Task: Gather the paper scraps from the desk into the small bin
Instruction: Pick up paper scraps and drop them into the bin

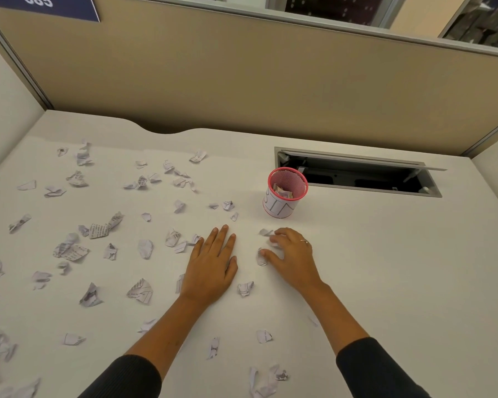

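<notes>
Several crumpled white paper scraps lie over the white desk (385,268), mostly on its left half, such as one (141,291) near my left forearm. A small pink mesh bin (285,192) with a white paper label stands right of centre and holds a few scraps. My left hand (212,265) lies flat on the desk, fingers together, holding nothing. My right hand (292,254) is curled in front of the bin, its fingertips closing on a scrap (273,240). Another scrap (261,257) touches its thumb.
An open cable hatch (360,175) with a raised lid sits in the desk behind and right of the bin. A tan partition wall (242,81) closes off the back. More scraps lie near the front edge (266,380).
</notes>
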